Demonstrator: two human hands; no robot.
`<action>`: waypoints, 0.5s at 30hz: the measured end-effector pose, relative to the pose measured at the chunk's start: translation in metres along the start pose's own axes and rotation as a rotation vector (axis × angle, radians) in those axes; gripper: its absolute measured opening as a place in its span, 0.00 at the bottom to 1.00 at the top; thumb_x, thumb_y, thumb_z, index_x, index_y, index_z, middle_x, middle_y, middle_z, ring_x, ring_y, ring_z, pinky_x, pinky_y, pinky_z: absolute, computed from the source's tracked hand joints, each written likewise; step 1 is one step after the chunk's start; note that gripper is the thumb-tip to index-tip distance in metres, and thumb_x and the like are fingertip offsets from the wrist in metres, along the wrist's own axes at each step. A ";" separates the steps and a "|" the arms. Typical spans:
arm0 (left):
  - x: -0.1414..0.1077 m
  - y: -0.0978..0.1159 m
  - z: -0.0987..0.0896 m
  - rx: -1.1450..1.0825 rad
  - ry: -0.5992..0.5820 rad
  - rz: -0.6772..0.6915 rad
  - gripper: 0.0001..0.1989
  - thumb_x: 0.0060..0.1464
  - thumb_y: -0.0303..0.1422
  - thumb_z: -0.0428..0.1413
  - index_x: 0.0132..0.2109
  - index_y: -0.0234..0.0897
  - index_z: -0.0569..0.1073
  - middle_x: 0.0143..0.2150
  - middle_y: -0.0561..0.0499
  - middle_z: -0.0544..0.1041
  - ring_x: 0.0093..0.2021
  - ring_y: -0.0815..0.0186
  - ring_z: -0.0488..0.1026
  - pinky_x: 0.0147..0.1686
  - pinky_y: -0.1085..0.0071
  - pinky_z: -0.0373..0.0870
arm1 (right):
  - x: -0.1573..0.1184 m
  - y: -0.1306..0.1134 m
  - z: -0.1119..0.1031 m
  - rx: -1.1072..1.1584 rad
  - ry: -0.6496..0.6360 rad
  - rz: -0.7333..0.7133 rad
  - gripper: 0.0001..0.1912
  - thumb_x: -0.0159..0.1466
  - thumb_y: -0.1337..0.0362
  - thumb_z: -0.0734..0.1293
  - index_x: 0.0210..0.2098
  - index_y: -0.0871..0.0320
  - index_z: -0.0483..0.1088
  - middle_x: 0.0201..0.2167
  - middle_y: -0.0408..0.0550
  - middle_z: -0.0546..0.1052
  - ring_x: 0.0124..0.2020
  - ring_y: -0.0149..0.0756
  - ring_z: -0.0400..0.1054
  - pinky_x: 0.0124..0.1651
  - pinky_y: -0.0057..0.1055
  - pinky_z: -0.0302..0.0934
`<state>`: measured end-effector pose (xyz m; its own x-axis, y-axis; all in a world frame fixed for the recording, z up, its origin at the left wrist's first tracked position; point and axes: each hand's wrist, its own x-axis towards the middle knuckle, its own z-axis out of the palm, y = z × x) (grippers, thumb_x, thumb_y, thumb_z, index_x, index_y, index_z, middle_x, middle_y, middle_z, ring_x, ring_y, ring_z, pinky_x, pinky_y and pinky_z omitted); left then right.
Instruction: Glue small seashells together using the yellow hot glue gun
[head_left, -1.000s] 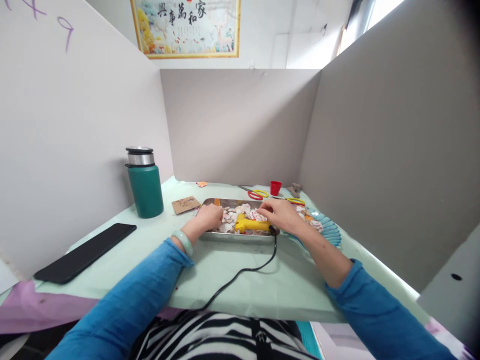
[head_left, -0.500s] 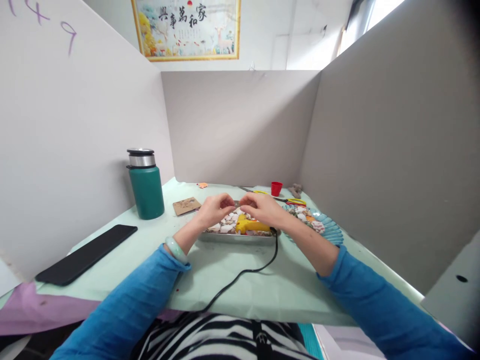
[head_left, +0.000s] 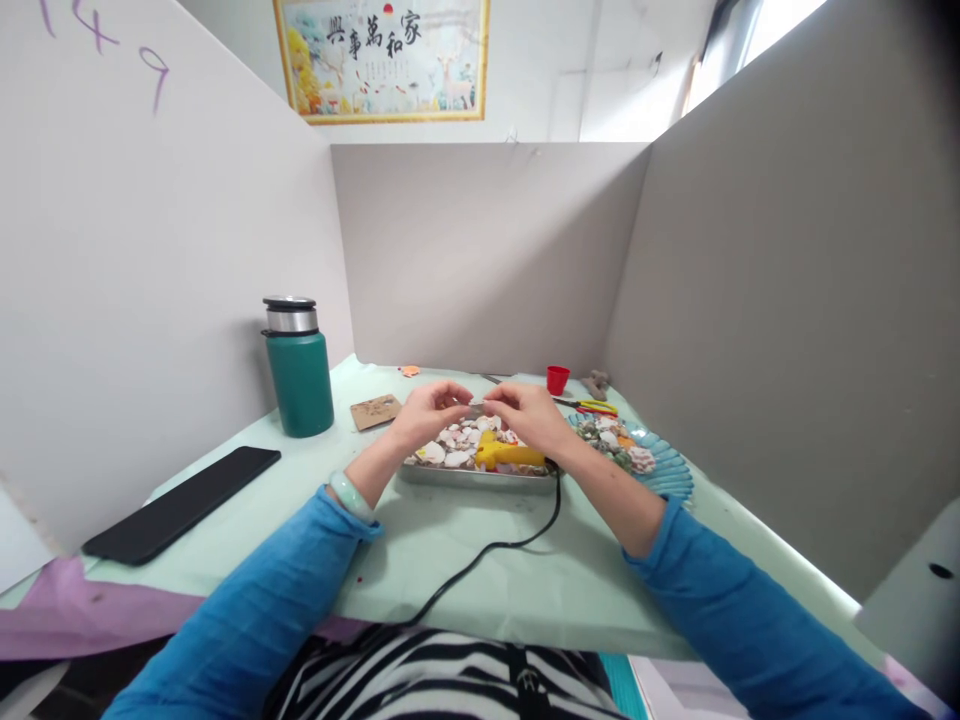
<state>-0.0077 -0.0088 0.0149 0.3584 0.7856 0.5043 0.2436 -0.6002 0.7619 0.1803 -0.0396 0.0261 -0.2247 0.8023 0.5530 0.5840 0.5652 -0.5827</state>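
Observation:
My left hand [head_left: 435,410] and my right hand [head_left: 521,410] meet fingertip to fingertip above a metal tray [head_left: 476,482]. Both are pinched around a small item between them, too small to make out. Whitish shells [head_left: 450,445] fill the tray below. A yellow glue gun [head_left: 506,453] lies on the shells under my right hand, and its black cord [head_left: 480,553] runs over the table to the front edge. Beside my right forearm, a blue shell-shaped dish [head_left: 667,470] holds more shells and small pieces.
A green bottle [head_left: 300,385] and a black flat case [head_left: 180,503] are on the left. A brown card [head_left: 375,411] lies behind my left wrist. Further back are a red cup [head_left: 557,380] and yellow-red-handled scissors [head_left: 598,408]. Grey panels [head_left: 487,250] enclose the table.
The view has shifted slightly, moving most things a little to the right. My fingertips have changed position slightly around the small item. The tray and glue gun stay in place.

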 end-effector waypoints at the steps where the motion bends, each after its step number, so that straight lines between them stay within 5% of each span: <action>1: 0.000 0.001 0.000 0.013 0.002 -0.011 0.13 0.46 0.38 0.59 0.38 0.34 0.73 0.32 0.49 0.75 0.29 0.69 0.71 0.31 0.72 0.68 | 0.000 0.001 0.001 0.009 -0.005 -0.002 0.08 0.58 0.62 0.63 0.30 0.58 0.72 0.21 0.42 0.73 0.22 0.29 0.65 0.28 0.26 0.55; 7: 0.001 -0.002 -0.004 0.118 0.037 -0.073 0.12 0.47 0.38 0.56 0.36 0.34 0.74 0.29 0.50 0.75 0.27 0.69 0.71 0.29 0.72 0.67 | -0.001 0.002 -0.006 -0.261 -0.132 0.005 0.13 0.59 0.56 0.63 0.38 0.56 0.72 0.31 0.45 0.77 0.31 0.33 0.69 0.33 0.28 0.56; 11: 0.005 -0.010 -0.010 0.400 0.065 -0.123 0.09 0.47 0.35 0.55 0.33 0.35 0.76 0.28 0.50 0.77 0.28 0.67 0.71 0.30 0.72 0.65 | -0.009 -0.002 -0.023 -0.698 -0.376 0.112 0.22 0.53 0.51 0.67 0.44 0.56 0.71 0.38 0.51 0.77 0.39 0.44 0.69 0.35 0.32 0.57; 15: 0.005 -0.016 -0.011 0.708 0.051 -0.080 0.09 0.47 0.29 0.52 0.33 0.37 0.77 0.31 0.49 0.78 0.31 0.65 0.72 0.33 0.71 0.64 | -0.018 -0.004 -0.023 -0.822 -0.607 0.122 0.23 0.55 0.49 0.64 0.45 0.57 0.70 0.38 0.54 0.76 0.37 0.47 0.70 0.32 0.32 0.56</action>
<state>-0.0194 0.0061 0.0100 0.2763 0.8270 0.4896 0.8003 -0.4801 0.3592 0.1998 -0.0608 0.0317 -0.3513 0.9362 -0.0101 0.9313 0.3505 0.0991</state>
